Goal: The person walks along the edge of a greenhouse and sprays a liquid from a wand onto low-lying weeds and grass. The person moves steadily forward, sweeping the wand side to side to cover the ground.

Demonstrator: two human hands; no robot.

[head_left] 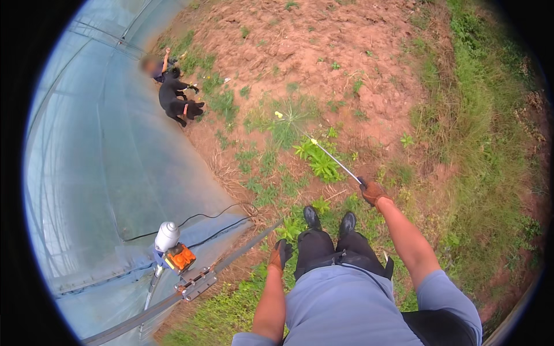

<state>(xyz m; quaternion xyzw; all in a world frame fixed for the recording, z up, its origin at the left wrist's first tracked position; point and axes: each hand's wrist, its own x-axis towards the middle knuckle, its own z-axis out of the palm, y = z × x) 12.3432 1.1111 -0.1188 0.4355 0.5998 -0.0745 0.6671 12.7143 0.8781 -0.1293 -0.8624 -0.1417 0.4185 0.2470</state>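
Note:
My right hand (373, 192), in a brown and black work glove, is closed around the dark handle of a spray wand (340, 164). The thin metal wand slants away to the upper left and ends in a pale yellow nozzle (314, 141). Fine streaks of spray fan out from it over feathery green weeds (284, 134). Just below the nozzle grows a bright green leafy plant (323, 164). My left hand (280, 255), gloved alike, hangs beside my left thigh near the end of a metal rail; its fingers are too unclear to read.
Plastic greenhouse sheeting (115, 167) stands left, with a metal rail (242, 251) and an orange-and-white device (179, 258). Black cables (210, 216) run along it. A black dog (175, 99) and another person (154, 67) are far left. Bare reddish soil (346, 52) lies ahead, tall grass (479, 150) right.

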